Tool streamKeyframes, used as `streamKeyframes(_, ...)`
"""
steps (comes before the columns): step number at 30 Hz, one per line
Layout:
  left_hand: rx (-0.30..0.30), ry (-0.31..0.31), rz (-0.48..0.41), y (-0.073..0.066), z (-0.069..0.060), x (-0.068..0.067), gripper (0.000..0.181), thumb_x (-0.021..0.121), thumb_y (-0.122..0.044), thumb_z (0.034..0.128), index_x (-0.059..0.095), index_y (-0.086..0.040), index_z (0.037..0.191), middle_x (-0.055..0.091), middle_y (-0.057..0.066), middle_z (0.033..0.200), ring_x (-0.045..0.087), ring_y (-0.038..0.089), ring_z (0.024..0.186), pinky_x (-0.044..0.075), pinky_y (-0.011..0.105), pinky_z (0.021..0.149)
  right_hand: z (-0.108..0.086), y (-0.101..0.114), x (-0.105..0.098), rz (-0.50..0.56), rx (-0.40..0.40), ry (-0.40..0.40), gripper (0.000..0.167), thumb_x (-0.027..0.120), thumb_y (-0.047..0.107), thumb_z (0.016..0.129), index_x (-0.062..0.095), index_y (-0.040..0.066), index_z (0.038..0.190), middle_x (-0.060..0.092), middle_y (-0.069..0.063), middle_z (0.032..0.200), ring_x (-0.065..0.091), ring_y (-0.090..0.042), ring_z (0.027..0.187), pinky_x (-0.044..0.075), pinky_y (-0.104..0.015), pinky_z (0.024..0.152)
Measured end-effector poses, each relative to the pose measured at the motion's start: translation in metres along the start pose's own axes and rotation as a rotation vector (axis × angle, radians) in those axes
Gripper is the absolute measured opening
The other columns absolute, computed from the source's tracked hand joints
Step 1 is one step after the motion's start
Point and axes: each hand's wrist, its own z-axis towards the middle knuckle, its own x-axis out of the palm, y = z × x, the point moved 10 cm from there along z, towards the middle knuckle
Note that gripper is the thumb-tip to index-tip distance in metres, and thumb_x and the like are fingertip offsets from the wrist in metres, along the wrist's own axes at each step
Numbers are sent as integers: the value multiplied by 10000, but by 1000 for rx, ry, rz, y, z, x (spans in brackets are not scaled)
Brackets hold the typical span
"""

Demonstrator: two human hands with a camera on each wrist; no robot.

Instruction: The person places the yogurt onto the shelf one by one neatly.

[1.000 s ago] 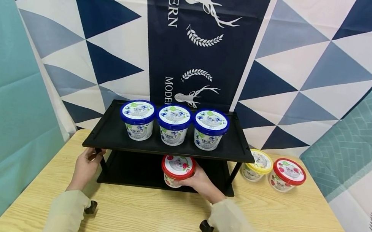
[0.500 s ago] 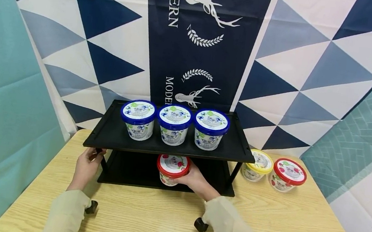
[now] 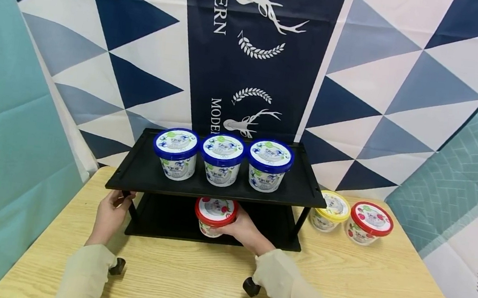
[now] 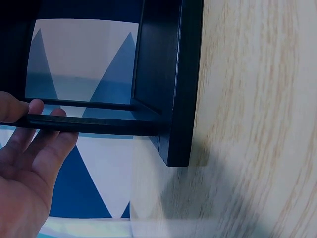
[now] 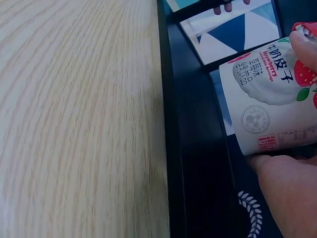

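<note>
A red-lidded strawberry milk beverage tub (image 3: 215,209) is being gripped by a person's right hand (image 3: 241,226) at the lower shelf (image 3: 162,219) of a black rack (image 3: 305,188), while the left front post (image 4: 106,126) is being held by the left hand (image 3: 110,214).

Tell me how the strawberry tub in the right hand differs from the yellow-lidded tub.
The strawberry tub has a red-rimmed lid; the yellow-lidded tub, a yellow-rimmed one. The strawberry tub is between the black rack's shelves; the yellow-lidded tub is on the table. The right hand grips the strawberry tub; no hand touches the yellow-lidded tub. Both have round lids and pale printed sides.
</note>
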Motion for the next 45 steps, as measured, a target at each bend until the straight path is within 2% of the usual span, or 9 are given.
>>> streamKeyframes(2, 7, -6, 2, 1, 1, -1, 197, 466, -111, 970, 580, -62, 1123, 617, 150, 1133, 456, -176, 869, 445, 142, 892, 1, 1, 2, -4, 0, -5, 868, 828, 79, 681, 340, 138, 1397, 516, -103, 1322, 512, -228, 1184, 436, -398, 1029)
streamKeyframes(5, 20, -10, -2, 1, 1, -1, 186, 471, -102, 967, 582, -52, 1108, 623, 154, 1125, 458, -193, 857, 432, 111, 870, 3, 1, 6, 1, -3, -5, 875, 828, 74, 681, 333, 149, 1399, 507, -100, 1330, 507, -233, 1192, 442, -396, 1024)
streamKeyframes(8, 17, -3, 2, 1, 1, -1, 190, 467, -122, 973, 581, -63, 1113, 624, 149, 1135, 473, -168, 877, 460, 218, 915, 5, 2, 9, 4, -12, 3, 869, 827, 80, 683, 335, 156, 1395, 509, -94, 1327, 510, -231, 1187, 451, -389, 1016)
streamKeyframes(13, -1, 12, -15, 1, 0, 0, 189, 459, -133, 978, 569, -72, 1119, 610, 150, 1161, 585, 106, 1025, 470, 348, 955, 8, 0, 13, 20, -17, 20, 844, 821, 83, 693, 346, 161, 1387, 519, -88, 1319, 519, -226, 1181, 461, -376, 1004)
streamKeyframes(17, -12, 28, -40, 1, 0, 2, 191, 448, -120, 979, 554, -71, 1131, 591, 170, 1183, 560, 301, 1120, 454, 414, 990, 11, -2, 15, 41, -14, 27, 846, 817, 61, 692, 344, 161, 1387, 512, -93, 1324, 518, -225, 1184, 464, -373, 1002)
streamKeyframes(20, -13, 23, -42, 1, 1, 2, 189, 451, -108, 976, 554, -71, 1130, 595, 176, 1181, 561, 301, 1117, 452, 419, 994, 12, -4, 17, 56, -6, 34, 835, 811, 62, 701, 344, 161, 1387, 507, -97, 1327, 519, -224, 1183, 467, -374, 998)
streamKeyframes(27, -7, 3, -26, 1, 1, 1, 178, 469, -106, 970, 572, -78, 1113, 615, 164, 1160, 571, 99, 1016, 464, 397, 976, 16, -6, 19, 61, -3, 26, 822, 809, 76, 708, 349, 165, 1383, 514, -96, 1316, 524, -220, 1173, 470, -375, 991)
streamKeyframes(33, -3, 14, -35, 0, 1, 0, 196, 450, -118, 979, 562, -64, 1131, 598, 175, 1177, 564, 300, 1111, 458, 419, 981, 20, -4, 23, 62, -2, 25, 831, 814, 83, 704, 345, 175, 1384, 512, -87, 1317, 518, -229, 1181, 469, -379, 994)
streamKeyframes(45, 25, 8, -12, -2, 2, 0, 190, 466, -73, 961, 570, -36, 1116, 614, 173, 1140, 584, 288, 1080, 470, 388, 970, 28, -11, 31, 41, -9, -1, 802, 806, 88, 716, 359, 153, 1379, 523, -106, 1307, 526, -235, 1169, 482, -375, 977)
